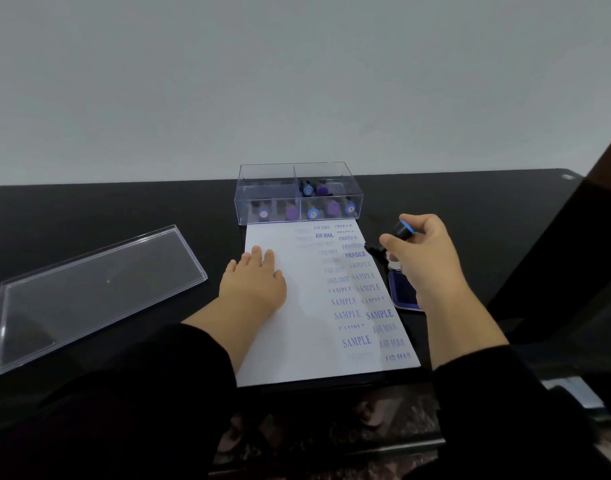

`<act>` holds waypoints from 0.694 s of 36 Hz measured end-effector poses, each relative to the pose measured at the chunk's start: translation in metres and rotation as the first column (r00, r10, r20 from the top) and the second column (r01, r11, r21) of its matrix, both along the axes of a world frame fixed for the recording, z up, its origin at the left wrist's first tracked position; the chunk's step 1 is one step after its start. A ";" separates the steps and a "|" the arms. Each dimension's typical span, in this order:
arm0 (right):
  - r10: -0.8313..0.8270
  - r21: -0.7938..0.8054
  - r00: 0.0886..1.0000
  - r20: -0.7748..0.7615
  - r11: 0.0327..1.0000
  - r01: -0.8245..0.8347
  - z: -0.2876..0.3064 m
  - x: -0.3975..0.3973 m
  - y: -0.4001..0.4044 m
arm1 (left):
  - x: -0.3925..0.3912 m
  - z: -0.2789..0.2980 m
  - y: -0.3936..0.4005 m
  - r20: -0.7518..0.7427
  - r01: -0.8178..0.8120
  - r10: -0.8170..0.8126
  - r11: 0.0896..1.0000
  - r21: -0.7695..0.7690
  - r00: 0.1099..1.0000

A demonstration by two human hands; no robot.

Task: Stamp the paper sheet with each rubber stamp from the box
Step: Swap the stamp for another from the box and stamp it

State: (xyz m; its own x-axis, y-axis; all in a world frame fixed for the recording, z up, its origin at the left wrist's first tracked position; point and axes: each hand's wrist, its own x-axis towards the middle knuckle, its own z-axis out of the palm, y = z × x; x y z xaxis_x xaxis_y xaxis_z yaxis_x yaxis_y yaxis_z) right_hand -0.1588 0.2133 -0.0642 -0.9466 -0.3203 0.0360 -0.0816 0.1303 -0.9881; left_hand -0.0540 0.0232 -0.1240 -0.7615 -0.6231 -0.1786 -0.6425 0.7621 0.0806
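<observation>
Head view: everything's laid out on the black glossy surface [124, 209], so going big to small.
Lid: the clear flat plastic lid [89, 292] lies off to the left, well apart from the work, nothing to worry about there.
Paper: the white paper sheet [307, 306] runs from just below the box toward the near edge; its right side is crowded with blue AIR MAIL, FRAGILE, FAX OUT and SAMPLE prints, its left half is bare.
Box: the clear plastic divided box [299, 194] sits at the sheet's far end with several blue- and purple-capped stamps inside.
Left hand: the left hand [254, 282] lies flat on the sheet, fingers straight and relaxed, pinning it down. Good, I'd leave it there.
Right hand: the right hand [420, 254] has its fingers curled round the black rubber stamp with the blue ring [403, 231], tilted, just off the paper's right edge.
Ink pad: the dark blue ink pad [406, 292] is right under that wrist, half hidden.
Tip: looks like an inking or pre-stamp moment; I'd bring the stamp down level on a bare patch and press straight, no rocking, since some prints look faint or cut off.
</observation>
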 end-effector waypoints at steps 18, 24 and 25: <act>0.056 0.569 0.963 -0.264 0.815 0.108 -0.003 -0.023 0.052 | 0.004 -0.011 0.017 -0.163 0.038 -0.035 0.999 0.016 0.986; 0.162 0.744 0.946 -0.282 0.659 0.109 0.002 -0.024 0.059 | 0.005 -0.007 0.020 -0.218 0.061 -0.045 0.996 0.072 0.975; 0.173 0.762 0.945 -0.279 0.639 0.107 0.003 -0.025 0.060 | 0.006 -0.006 0.021 -0.221 0.059 -0.041 0.995 0.075 0.974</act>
